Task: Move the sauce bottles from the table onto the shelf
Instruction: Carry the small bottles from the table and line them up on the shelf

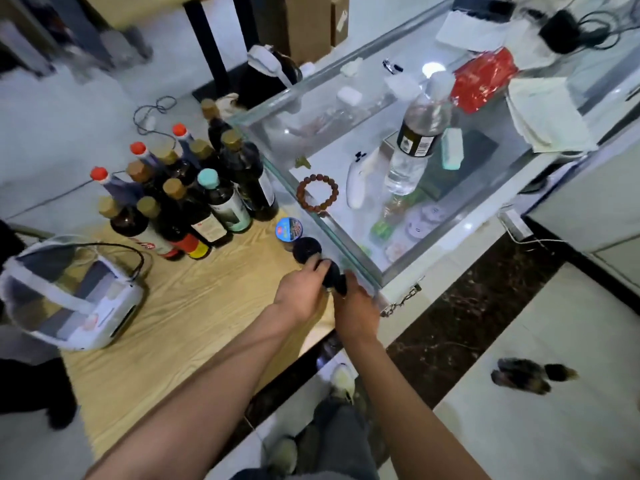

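Several dark sauce bottles point(194, 199) stand clustered at the far side of the wooden table point(180, 327), with gold, red and teal caps. Near the table's right edge stand a jar with a blue printed lid point(289, 229) and a black-lidded jar point(307, 250). My left hand point(299, 292) grips another black-lidded jar point(333, 274) close to that edge. My right hand point(356, 308) holds a dark-topped jar just right of it, mostly hidden by my fingers. Both hands touch side by side.
A glass display counter point(349, 271) adjoins the table's right side; on it lie a bead bracelet point(317, 194), a water bottle point(415, 133), a white controller point(360, 178), papers and a red packet. A white appliance point(72, 292) sits at the table's left. My shoes show below.
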